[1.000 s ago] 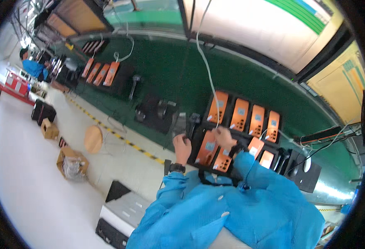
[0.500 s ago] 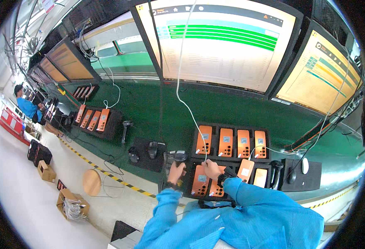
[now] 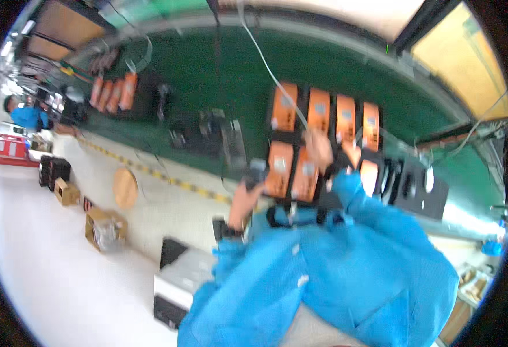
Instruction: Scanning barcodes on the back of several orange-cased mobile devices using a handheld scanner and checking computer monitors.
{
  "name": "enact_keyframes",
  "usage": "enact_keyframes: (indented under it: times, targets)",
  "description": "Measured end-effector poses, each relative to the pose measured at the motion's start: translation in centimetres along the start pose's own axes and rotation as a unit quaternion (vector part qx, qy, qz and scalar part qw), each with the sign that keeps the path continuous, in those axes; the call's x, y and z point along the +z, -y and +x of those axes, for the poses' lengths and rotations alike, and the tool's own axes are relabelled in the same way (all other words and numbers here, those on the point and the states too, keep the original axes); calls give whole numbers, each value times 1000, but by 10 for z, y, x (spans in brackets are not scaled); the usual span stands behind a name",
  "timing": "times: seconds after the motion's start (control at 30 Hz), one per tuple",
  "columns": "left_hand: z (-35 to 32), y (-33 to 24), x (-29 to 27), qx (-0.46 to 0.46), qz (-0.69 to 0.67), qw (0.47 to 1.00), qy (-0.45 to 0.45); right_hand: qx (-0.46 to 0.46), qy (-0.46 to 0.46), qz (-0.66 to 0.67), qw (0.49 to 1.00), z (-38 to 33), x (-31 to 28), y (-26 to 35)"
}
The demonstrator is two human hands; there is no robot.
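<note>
My left hand [image 3: 244, 203] is closed around what looks like a dark handheld scanner [image 3: 258, 169], smeared by motion, just left of the black foam tray [image 3: 293, 137]. Over that tray, my right hand [image 3: 319, 149] pinches the lower end of a white cable [image 3: 268, 68]; the cable's tip is hidden in the fingers. Orange smartphones lie in two rows in the tray, backs up. A front-row phone [image 3: 306, 176] is just below my right hand, and another phone [image 3: 279, 168] is to its left. My right sleeve and wrist partly cover the front row.
A second group of orange phones [image 3: 113, 95] lies farther left on the green bench [image 3: 231, 63]. A black mat [image 3: 424, 194] with a white mouse [image 3: 429, 179] is to the right. Monitors [image 3: 456, 58] stand along the back. A round stool [image 3: 125, 188] and cardboard boxes [image 3: 105, 228] are on the floor.
The view has tilted down and blurred. My left hand has come toward me with the dark scanner. My right hand has moved right with the cable, away from the front-left phone.
</note>
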State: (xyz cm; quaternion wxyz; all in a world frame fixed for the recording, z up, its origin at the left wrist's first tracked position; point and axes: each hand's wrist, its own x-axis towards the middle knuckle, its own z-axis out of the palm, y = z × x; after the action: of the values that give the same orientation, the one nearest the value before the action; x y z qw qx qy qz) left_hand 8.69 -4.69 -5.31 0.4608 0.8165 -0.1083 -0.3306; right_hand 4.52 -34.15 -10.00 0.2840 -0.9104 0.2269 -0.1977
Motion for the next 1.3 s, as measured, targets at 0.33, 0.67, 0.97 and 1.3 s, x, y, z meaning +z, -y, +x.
enact_keyframes:
  times: [0.33,0.67,0.97,1.3]
  targets:
    - [-13,-33,28,-82,-88,975,185,-79,156,-79,981,-54,-54,-19]
    - [8,-48,56,-72,-141,954,254,-93,137,-75,983,-53,-52,-25]
    - [22,-47,80,-38,-127,947,292,-75,151,-132,977,-56,-50,-24]
    - [25,-58,91,-131,-133,936,299,-83,121,-90,985,-62,-55,-24]
